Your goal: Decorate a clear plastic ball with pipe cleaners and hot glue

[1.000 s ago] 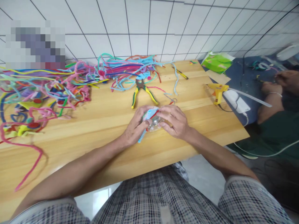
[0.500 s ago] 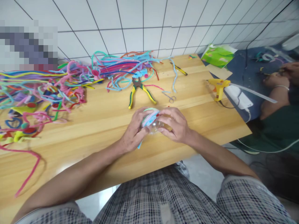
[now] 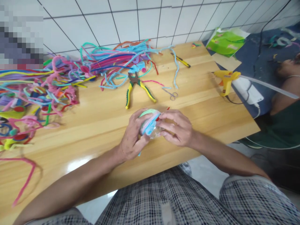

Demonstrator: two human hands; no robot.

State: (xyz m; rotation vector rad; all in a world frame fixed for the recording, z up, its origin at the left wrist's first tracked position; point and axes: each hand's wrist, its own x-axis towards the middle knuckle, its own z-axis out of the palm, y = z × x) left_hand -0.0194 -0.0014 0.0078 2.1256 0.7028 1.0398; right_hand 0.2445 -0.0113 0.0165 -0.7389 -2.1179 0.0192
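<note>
A clear rounded piece (image 3: 155, 133) wrapped on its left side with blue, pink and green pipe cleaners (image 3: 149, 124) is held above the table's front part. My left hand (image 3: 134, 135) is closed round its left side, thumb at the lower edge. My right hand (image 3: 178, 127) grips its right side with bent fingertips, near a small red bit (image 3: 157, 118). A short blue end sticks out below my left hand. Pliers with yellow-green handles (image 3: 134, 85) lie spread beyond my hands.
Pipe cleaners (image 3: 63, 78) are heaped at the left and back of the wooden table (image 3: 98, 115). Small scissors (image 3: 172, 95), a cutter (image 3: 182, 60), a yellow glue gun (image 3: 226, 80) and a green packet (image 3: 226, 42) lie to the right. Another person's arm (image 3: 284, 93) is at the right edge.
The camera view has shifted a little. The wrapped piece has tilted, showing more of its blue and green pipe cleaners. Both hands still hold it.
</note>
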